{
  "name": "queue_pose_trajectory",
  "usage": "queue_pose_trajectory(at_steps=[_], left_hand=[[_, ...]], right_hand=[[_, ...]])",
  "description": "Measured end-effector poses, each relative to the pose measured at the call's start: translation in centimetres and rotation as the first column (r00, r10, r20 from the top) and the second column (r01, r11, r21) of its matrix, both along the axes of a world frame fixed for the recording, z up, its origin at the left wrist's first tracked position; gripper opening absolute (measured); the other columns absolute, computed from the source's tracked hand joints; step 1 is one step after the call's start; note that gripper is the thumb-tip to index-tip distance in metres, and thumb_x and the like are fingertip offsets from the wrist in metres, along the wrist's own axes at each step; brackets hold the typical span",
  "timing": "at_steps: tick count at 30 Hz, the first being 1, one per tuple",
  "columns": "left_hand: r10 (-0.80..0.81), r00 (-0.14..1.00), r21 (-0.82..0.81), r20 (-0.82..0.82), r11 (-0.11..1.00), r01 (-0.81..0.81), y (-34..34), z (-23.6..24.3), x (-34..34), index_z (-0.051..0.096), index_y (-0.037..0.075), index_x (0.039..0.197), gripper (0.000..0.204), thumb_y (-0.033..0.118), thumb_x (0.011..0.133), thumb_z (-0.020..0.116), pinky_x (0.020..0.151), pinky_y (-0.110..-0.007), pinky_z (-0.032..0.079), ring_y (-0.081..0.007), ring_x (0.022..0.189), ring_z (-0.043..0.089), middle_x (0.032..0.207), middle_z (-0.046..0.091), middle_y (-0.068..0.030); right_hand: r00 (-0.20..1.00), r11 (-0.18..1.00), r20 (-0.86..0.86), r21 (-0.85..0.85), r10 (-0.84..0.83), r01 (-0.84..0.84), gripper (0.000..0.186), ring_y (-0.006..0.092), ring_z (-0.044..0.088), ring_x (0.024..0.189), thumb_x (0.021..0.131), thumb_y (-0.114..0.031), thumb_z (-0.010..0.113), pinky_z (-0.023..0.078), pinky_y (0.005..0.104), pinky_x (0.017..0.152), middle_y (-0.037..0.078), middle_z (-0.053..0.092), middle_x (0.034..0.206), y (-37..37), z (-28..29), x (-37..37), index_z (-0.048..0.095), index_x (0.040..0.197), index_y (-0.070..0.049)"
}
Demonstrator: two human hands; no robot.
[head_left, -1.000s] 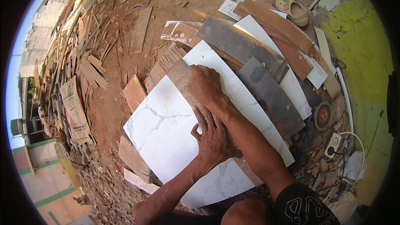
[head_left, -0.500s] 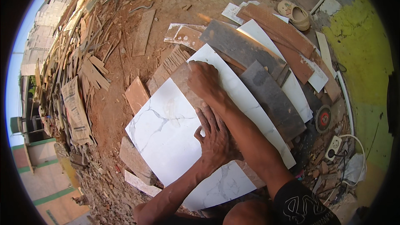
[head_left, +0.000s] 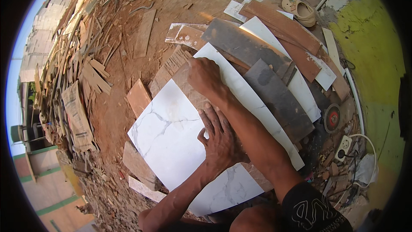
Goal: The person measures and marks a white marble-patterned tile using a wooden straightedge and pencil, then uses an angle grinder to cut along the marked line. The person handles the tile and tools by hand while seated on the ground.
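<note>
**Braced at the centre, crowded on the right**

In the head view, we saw the white tile (head_left: 171, 144) at the centre of the frame, set askew, with a brown strip (head_left: 193, 90) lying across it. The left hand (head_left: 219, 146) lay flat over the strip, fingers extended and thumb out over the tile, gripping nothing; we judged that this spread steadied both pieces. The right hand (head_left: 205, 77) was curled at the strip's upper end, near the tile's upper edge. Its fingertips were hidden, so we could not tell how tightly it was closed or whether it held anything.

We noted the tile's left corner over the soil (head_left: 113, 107), where there looked to be more room for moving. Its lower edge ran close to the knee (head_left: 256, 220). Dark slabs (head_left: 279, 103) bordered the right edge, with a disc (head_left: 332, 119) and a socket (head_left: 343, 148) farther right, so we judged that side tighter.
</note>
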State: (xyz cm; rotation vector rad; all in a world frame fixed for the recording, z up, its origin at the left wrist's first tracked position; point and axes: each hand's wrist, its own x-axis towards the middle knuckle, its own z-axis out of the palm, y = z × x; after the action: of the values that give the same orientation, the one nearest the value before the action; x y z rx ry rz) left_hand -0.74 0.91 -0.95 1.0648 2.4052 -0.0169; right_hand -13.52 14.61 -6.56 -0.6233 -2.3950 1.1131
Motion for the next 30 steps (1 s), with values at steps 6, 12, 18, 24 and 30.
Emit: queue_pose_trajectory(at_steps=[6,12,18,24,30], left_hand=[[-0.005,0.994,-0.119,0.106,0.993,0.017,0.6,1.2,-0.2,0.012,-0.006,0.157,0.165,0.066,0.034,0.095,0.099,-0.065,0.027,-0.0578,0.149,-0.009,0.161,-0.002,-0.0406],[-0.004,0.995,0.022,0.101,1.0,0.002,-0.1,0.4,-0.3,0.014,0.008,0.161,0.159,0.064,0.037,0.096,0.102,-0.068,0.023,-0.059,0.148,-0.015,0.162,0.002,-0.0363],[-0.106,0.993,0.096,0.053,0.99,0.1,-1.4,-0.5,-0.3,0.02,0.007,0.16,0.156,0.069,0.037,0.093,0.098,-0.063,0.027,-0.0619,0.147,-0.011,0.16,0.005,-0.0404],[-0.095,0.996,0.146,0.004,0.985,0.093,-1.9,-1.3,-0.2,0.025,0.006,0.158,0.152,0.071,0.038,0.092,0.096,-0.061,0.027,-0.062,0.147,-0.008,0.158,0.013,-0.0367],[-0.111,0.994,0.12,0.007,0.987,0.109,-1.7,-1.4,-0.1,0.023,0.007,0.158,0.15,0.065,0.04,0.094,0.099,-0.062,0.025,-0.0607,0.148,-0.008,0.16,0.01,-0.0347]], right_hand=[[0.999,0.998,-0.001,0.039,0.042,-0.042,0.012,0.0426,0.068,0.076,0.087,-0.008,0.064,0.055,0.0504,0.072,0.021,0.067,0.079,-1.5,0.5,7.7,0.064,0.087,0.003],[0.986,0.995,0.131,-0.035,0.102,-0.099,0.022,0.0336,0.067,0.084,0.089,-0.019,0.069,0.056,0.0445,0.074,0.015,0.067,0.089,-3.1,1.9,13.9,0.063,0.099,0.0],[0.998,0.999,0.039,0.023,0.045,-0.045,0.02,0.0335,0.067,0.083,0.086,-0.015,0.07,0.055,0.045,0.074,0.015,0.066,0.089,-2.9,0.7,10.5,0.062,0.097,0.0],[0.997,0.998,0.056,-0.046,0.055,-0.052,0.012,0.035,0.068,0.081,0.085,-0.01,0.067,0.055,0.0476,0.074,0.016,0.066,0.085,-2.8,0.7,10.5,0.063,0.092,-0.001],[1.0,0.999,0.009,0.044,-0.011,0.011,0.014,0.0354,0.068,0.084,0.084,-0.008,0.066,0.054,0.0482,0.077,0.014,0.067,0.089,-2.9,-0.1,8.3,0.062,0.095,-0.002]])
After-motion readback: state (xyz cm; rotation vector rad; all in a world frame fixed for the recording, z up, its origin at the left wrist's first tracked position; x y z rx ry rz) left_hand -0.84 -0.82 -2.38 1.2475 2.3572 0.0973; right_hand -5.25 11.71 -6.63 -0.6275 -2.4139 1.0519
